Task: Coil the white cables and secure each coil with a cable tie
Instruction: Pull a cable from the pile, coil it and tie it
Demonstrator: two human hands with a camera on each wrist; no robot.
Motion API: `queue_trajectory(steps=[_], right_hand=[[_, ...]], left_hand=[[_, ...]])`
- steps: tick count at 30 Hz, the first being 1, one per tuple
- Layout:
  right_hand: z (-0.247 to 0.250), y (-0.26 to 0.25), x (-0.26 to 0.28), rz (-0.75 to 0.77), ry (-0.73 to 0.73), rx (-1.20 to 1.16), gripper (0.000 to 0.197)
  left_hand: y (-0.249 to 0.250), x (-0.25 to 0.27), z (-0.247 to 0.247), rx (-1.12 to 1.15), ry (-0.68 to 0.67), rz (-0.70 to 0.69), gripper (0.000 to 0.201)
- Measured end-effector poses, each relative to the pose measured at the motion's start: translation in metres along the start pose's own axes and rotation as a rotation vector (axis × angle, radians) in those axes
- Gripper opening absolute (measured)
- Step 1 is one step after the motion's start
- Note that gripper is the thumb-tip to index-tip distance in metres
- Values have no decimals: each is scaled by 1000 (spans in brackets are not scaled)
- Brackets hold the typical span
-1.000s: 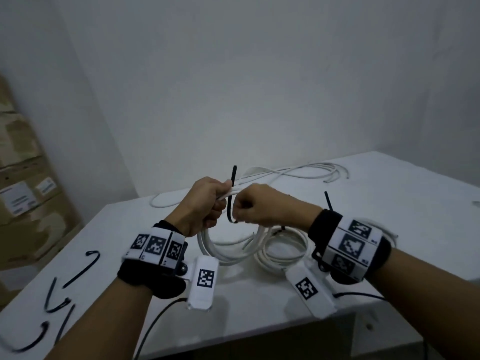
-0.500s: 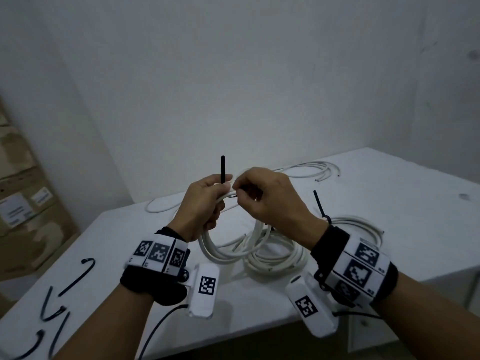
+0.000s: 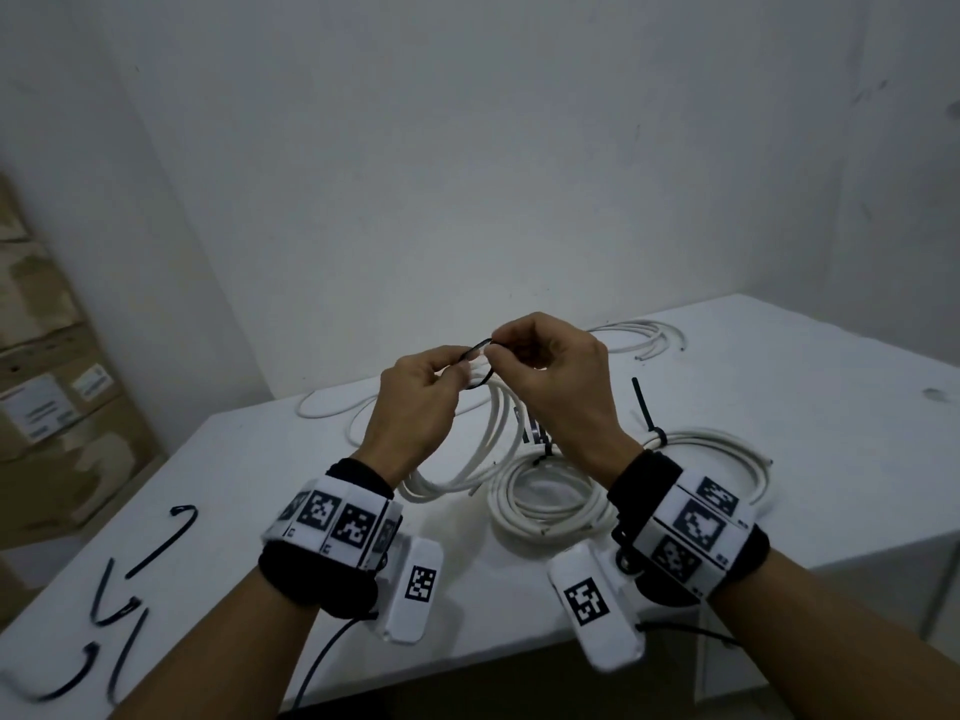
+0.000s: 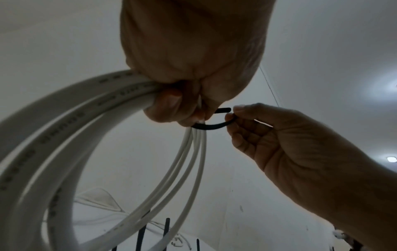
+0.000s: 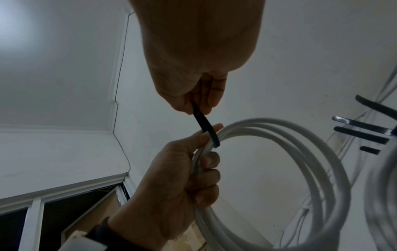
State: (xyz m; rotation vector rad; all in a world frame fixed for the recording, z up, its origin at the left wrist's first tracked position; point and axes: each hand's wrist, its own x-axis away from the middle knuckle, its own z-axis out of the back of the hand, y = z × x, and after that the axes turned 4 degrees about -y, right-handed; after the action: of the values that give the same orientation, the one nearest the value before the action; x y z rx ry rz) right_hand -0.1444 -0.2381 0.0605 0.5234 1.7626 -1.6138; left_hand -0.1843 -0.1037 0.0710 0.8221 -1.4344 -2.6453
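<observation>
Pinching the thin black plastic cable tie (image 3: pixel 480 363) — looped around the white coiled cable (image 3: pixel 488 433) — your right hand (image 3: pixel 556 376) sits nearer its tip; your left hand (image 3: pixel 415 402) grips the coil.

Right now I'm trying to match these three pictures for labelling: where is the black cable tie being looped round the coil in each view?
Head: cable tie at centre, arched between both hands above the table.
Left wrist: right of centre, curving from the left hand to the right hand.
Right wrist: centre, running from the right hand down over the coil.
Shared landmark: the coil in the left hand.
</observation>
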Motion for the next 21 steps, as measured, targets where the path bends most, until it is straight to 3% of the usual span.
queue_trajectory(steps=[11, 21], right_hand=[[6, 8, -2, -61, 5, -16, 7], [10, 12, -7, -81, -33, -10, 5]], left_hand=[[3, 2, -1, -193, 14, -107, 27], [0, 5, -3, -268, 3, -124, 32]])
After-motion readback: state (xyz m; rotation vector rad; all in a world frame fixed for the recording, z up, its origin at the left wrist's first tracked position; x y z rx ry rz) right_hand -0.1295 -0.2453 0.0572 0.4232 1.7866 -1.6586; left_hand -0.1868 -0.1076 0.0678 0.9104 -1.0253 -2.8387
